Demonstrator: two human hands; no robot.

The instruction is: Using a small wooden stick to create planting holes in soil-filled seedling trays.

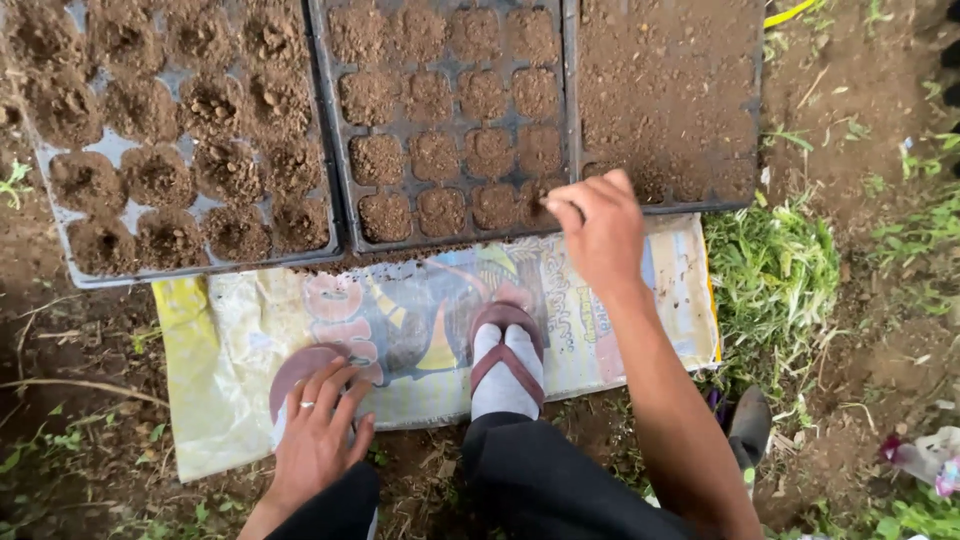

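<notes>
My right hand reaches forward with its fingers curled, fingertips touching the near edge of a black seedling tray whose cells are filled with brown soil. I cannot see anything held in it. My left hand, with a ring on one finger, rests flat with spread fingers over my left foot and its maroon sandal. My right foot in a white sock and maroon sandal stands between the hands.
A second soil-filled tray lies at the left, and a soil-covered section at the right. A printed plastic sack is spread under my feet. Grass and bare earth surround it; a yellow hose shows top right.
</notes>
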